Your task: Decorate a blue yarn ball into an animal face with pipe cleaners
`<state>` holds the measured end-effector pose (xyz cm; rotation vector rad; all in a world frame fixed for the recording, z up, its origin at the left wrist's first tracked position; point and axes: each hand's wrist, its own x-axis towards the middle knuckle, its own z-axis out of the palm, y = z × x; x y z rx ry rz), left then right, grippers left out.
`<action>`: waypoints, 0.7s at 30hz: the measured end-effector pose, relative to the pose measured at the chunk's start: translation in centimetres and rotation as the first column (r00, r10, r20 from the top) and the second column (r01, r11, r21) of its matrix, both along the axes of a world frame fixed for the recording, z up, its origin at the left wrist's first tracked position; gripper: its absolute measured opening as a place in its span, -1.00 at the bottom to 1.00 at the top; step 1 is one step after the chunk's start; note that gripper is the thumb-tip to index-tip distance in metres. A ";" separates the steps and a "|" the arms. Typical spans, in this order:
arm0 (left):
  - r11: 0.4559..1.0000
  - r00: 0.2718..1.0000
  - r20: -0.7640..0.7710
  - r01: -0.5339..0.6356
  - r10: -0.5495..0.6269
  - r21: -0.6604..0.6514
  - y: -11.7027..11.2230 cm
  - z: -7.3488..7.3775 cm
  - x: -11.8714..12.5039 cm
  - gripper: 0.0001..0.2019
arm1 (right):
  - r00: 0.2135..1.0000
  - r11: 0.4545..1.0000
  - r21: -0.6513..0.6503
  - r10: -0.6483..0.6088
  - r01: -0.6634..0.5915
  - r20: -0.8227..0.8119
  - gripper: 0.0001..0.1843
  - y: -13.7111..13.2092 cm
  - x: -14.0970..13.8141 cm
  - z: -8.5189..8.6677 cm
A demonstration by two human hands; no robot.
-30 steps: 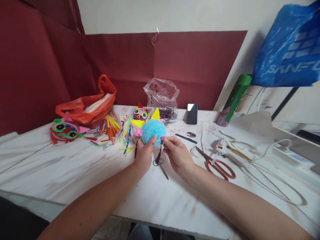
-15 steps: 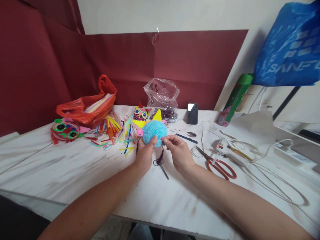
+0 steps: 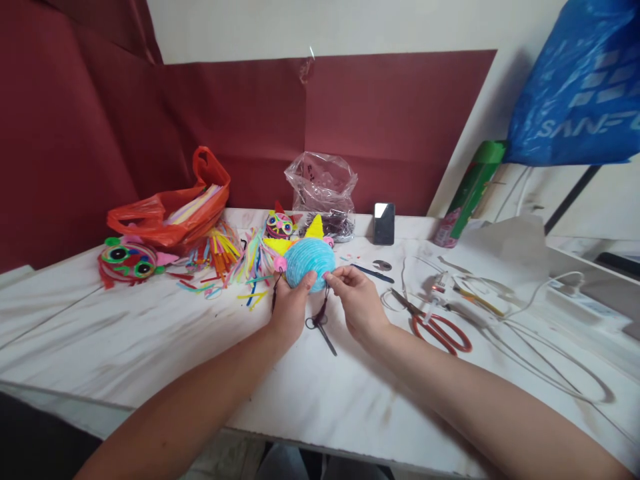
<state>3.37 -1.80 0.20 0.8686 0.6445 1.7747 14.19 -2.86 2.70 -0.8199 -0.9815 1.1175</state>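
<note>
My left hand [image 3: 289,308] grips a round blue paper craft [image 3: 309,261] with yellow ears and pink bits, holding it just above the white table [image 3: 150,340]. My right hand [image 3: 356,300] pinches a dark red tassel [image 3: 320,312] that hangs from the craft's lower right side. A small pair of black scissors [image 3: 323,332] lies on the table right under both hands.
Red-handled scissors [image 3: 440,328], white cables [image 3: 540,333] and a small blue tool [image 3: 373,273] lie to the right. An orange bag of paper strips [image 3: 173,210], a red paper craft [image 3: 127,260], loose coloured strips [image 3: 225,257], a clear bag [image 3: 323,190], a phone [image 3: 384,223] and a green can [image 3: 467,197] stand behind.
Both hands and the blue craft have shifted slightly up and away. The right hand's pinch on the tassel stays.
</note>
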 end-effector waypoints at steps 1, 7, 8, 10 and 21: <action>1.000 1.000 0.003 0.002 -0.002 -0.001 0.0 0.0 0.0 -0.36 | 1.000 1.000 -0.006 0.013 -0.013 0.003 -0.66 0.0 0.1 0.1; 0.998 0.996 0.056 0.065 -0.066 0.026 -0.2 0.7 0.2 -0.38 | 0.999 0.992 -0.122 0.034 -0.034 -0.004 -0.53 -0.4 0.3 1.0; 0.997 0.994 0.076 0.074 -0.075 0.020 -0.3 0.8 0.3 -0.37 | 0.999 0.990 -0.136 0.042 -0.043 -0.011 -0.52 -0.6 0.3 1.1; 0.995 0.988 0.114 0.102 -0.103 0.017 -0.4 1.0 0.4 -0.34 | 0.998 0.986 -0.151 0.067 -0.070 -0.020 -0.51 -0.8 0.3 1.3; 0.947 0.930 0.182 0.311 -0.320 0.078 -0.3 1.9 -0.5 -0.30 | 0.975 0.988 0.154 -0.006 -0.029 0.220 -0.74 -0.2 1.8 1.4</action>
